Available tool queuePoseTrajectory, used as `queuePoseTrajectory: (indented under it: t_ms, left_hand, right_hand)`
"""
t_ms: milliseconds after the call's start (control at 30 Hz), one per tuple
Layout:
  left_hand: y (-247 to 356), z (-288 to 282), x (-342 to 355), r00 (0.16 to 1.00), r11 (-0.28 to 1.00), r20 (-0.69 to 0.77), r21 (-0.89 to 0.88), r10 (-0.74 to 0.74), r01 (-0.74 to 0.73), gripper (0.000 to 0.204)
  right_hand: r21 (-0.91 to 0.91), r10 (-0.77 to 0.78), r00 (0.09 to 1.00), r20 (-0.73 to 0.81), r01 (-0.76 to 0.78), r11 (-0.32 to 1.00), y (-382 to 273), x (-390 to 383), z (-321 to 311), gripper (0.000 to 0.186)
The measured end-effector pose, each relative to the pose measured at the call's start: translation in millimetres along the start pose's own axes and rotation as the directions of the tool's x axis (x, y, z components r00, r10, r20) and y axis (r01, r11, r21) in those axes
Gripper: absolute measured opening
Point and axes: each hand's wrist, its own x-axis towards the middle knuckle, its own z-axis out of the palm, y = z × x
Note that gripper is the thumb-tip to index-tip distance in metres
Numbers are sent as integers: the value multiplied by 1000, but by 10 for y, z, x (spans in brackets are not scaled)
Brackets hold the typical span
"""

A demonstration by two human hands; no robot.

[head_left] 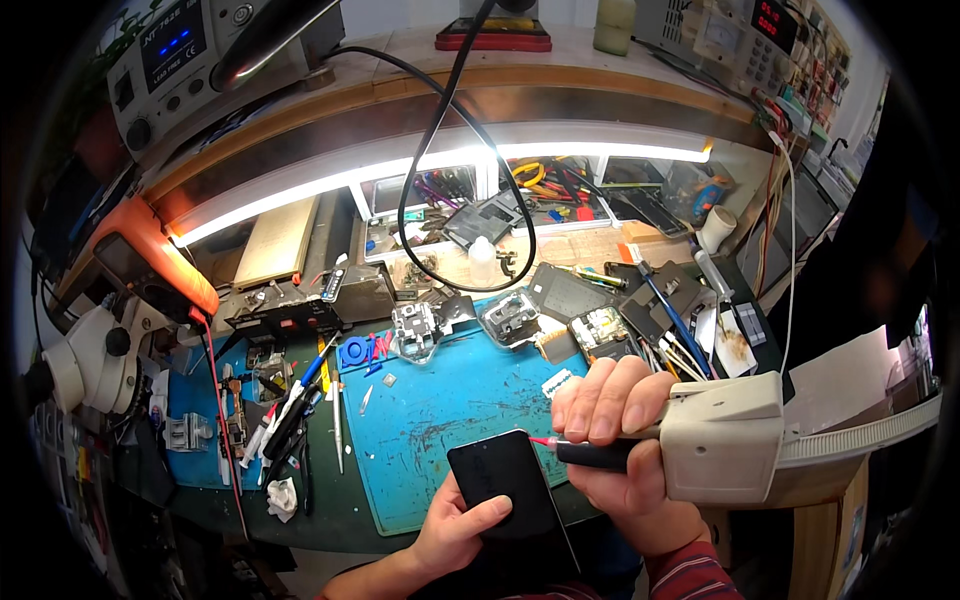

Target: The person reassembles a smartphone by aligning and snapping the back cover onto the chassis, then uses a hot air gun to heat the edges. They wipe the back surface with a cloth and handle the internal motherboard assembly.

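A: So a beige boxy housing (722, 445) with a ribbed hose (860, 437) is hogging the foreground, sitting off the right side of the blue mat (455, 400). What are the hands doing?

B: Left hand (455, 528) is clamping onto a black smartphone (512, 470), thumb resting on the glass. The phone's overlapping the mat's near edge, leaning a bit left.

A: And the other one?

B: Right hand (640, 482) is wrapping around a black-handled tool (590, 455). Its pink tip is pointing at the phone's top corner; can't tell if it's touching, tbh. Same for hand and housing.

A: Anything else around?

B: Yeah, a slotted razor blade (560, 383) is lying by the mat's right side, a blue ring (354, 351) is sitting at its far left corner, and an orange-cased multimeter (198, 287) is leaning well off to its left.
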Motion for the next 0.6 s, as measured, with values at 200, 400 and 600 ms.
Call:
queuePoseTrajectory:
  t_ms: [200,400,600]
  left_hand:
    - [-5,-11,-5,1000,1000,-7,13,3,-3,60]
    - [-12,-28,1,1000,1000,7,3,5,-6,61]
    - [-17,-27,5,1000,1000,20,-22,21,-20,60]
  right_hand:
    - [-19,8,1000,-2,-8,1000,-18,-9,16,30]
    - [-40,1,1000,-15,-2,999,-37,-20,36,28]
    - [-21,-14,1000,-11,14,1000,-9,-20,33,28]
